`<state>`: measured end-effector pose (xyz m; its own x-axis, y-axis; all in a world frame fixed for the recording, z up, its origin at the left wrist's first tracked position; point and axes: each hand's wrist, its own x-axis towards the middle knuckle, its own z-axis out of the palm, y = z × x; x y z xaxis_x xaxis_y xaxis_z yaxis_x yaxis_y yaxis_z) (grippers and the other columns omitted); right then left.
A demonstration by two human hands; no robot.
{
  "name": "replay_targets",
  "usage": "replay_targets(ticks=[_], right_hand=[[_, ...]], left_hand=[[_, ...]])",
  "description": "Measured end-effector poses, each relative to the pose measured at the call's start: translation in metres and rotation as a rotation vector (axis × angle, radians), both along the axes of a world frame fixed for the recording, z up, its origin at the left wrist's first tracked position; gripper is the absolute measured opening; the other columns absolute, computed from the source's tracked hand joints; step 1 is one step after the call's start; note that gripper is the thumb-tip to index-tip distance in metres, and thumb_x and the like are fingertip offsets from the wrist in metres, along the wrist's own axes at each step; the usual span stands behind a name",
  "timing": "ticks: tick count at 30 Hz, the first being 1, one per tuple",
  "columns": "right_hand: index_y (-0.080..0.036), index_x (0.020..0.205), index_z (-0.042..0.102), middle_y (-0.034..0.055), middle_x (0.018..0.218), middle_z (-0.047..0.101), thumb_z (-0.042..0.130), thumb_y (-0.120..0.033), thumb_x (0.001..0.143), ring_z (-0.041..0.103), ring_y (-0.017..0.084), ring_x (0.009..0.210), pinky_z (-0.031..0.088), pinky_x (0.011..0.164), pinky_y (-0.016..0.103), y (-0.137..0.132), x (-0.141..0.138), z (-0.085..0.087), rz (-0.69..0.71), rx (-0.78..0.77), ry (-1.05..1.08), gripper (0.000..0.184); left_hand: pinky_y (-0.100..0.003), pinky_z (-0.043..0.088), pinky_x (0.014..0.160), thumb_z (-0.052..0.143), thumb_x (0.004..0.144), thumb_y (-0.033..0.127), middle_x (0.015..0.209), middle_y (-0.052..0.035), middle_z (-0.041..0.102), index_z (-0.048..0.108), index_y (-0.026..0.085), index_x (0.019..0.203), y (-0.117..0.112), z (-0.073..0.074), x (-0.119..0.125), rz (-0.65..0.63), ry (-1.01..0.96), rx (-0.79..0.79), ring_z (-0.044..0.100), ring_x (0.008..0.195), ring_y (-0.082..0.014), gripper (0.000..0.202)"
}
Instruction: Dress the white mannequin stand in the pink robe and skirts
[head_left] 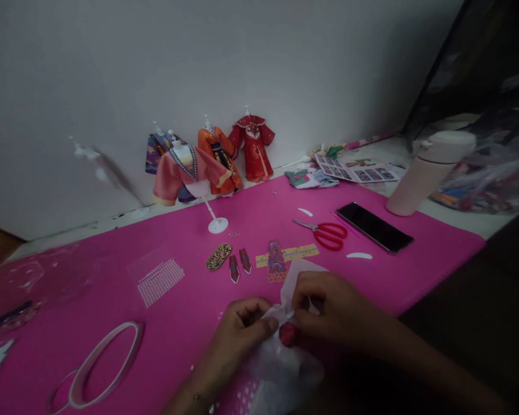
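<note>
Near the front of the pink cloth, my left hand (242, 329) pinches a piece of white, thin, sheer fabric (281, 372). On the other side, my right hand (328, 302) grips the gathered upper part of the same fabric with bent fingers. A small dark red patch (288, 334) shows between the two hands; what it belongs to is unclear. Just beyond the hands lie a patterned red and purple strip (275, 259) across a yellow strip (303, 252), and two small pointed red pieces (234, 269). Beside these is an oval, multicoloured beaded piece (219, 257).
Red-handled scissors (328, 233), a black phone (375, 226) and a pale bottle (430, 173) stand or lie to the right. Doll robes on stands (190, 167) line the wall. On the left are a bead sheet (161, 281) and a roll of tape (106, 363).
</note>
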<state>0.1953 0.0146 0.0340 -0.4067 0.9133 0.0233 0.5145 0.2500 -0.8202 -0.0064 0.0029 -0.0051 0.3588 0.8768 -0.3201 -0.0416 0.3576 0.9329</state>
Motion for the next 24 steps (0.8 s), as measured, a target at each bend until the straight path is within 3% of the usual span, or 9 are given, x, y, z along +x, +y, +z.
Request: replay_targets(ticks=[7, 12, 14, 17, 24], right_hand=[[-0.019, 0.066, 0.066, -0.0032, 0.070, 0.058, 0.058, -0.006, 0.063, 0.047, 0.009, 0.059, 0.033, 0.052, 0.021, 0.008, 0.007, 0.000, 0.006, -0.018, 0.110, 0.015], [-0.017, 0.067, 0.064, 0.0022, 0.098, 0.068, 0.058, -0.008, 0.064, 0.053, 0.008, 0.060, 0.039, 0.053, 0.020, 0.009, 0.001, -0.013, 0.029, -0.192, 0.350, 0.011], [-0.017, 0.069, 0.064, 0.0011, 0.085, 0.068, 0.058, -0.010, 0.065, 0.051, 0.008, 0.056, 0.037, 0.051, 0.020, 0.008, -0.003, -0.016, 0.027, -0.279, 0.360, 0.010], [-0.017, 0.069, 0.063, -0.0040, 0.057, 0.057, 0.058, -0.012, 0.066, 0.049, 0.010, 0.052, 0.035, 0.048, 0.019, 0.008, -0.006, -0.017, 0.010, -0.342, 0.345, 0.007], [-0.017, 0.065, 0.061, -0.0047, 0.055, 0.057, 0.060, -0.012, 0.066, 0.050, 0.008, 0.051, 0.034, 0.045, 0.017, 0.005, -0.005, -0.009, 0.001, -0.305, 0.310, 0.006]], left_hand=[[-0.018, 0.030, 0.045, 0.080, 0.061, 0.041, 0.053, 0.0043, 0.054, 0.064, 0.015, 0.062, 0.000, 0.000, 0.001, 0.045, 0.015, -0.042, 0.043, 0.045, -0.0056, 0.030], [-0.019, 0.030, 0.046, 0.079, 0.060, 0.044, 0.052, 0.0040, 0.053, 0.063, 0.015, 0.062, -0.001, -0.001, 0.000, 0.042, 0.019, -0.078, 0.043, 0.045, -0.0063, 0.034], [-0.019, 0.029, 0.046, 0.078, 0.062, 0.045, 0.053, 0.0038, 0.054, 0.063, 0.015, 0.063, -0.002, 0.000, 0.000, 0.045, 0.023, -0.075, 0.043, 0.046, -0.0064, 0.034], [-0.019, 0.029, 0.046, 0.079, 0.060, 0.046, 0.052, 0.0042, 0.053, 0.062, 0.015, 0.061, -0.002, 0.000, 0.000, 0.027, 0.022, -0.075, 0.042, 0.044, -0.0061, 0.036], [-0.019, 0.033, 0.046, 0.078, 0.061, 0.046, 0.054, 0.0023, 0.058, 0.060, 0.016, 0.060, -0.002, -0.004, 0.002, -0.022, 0.014, -0.018, 0.046, 0.046, -0.0077, 0.035]])
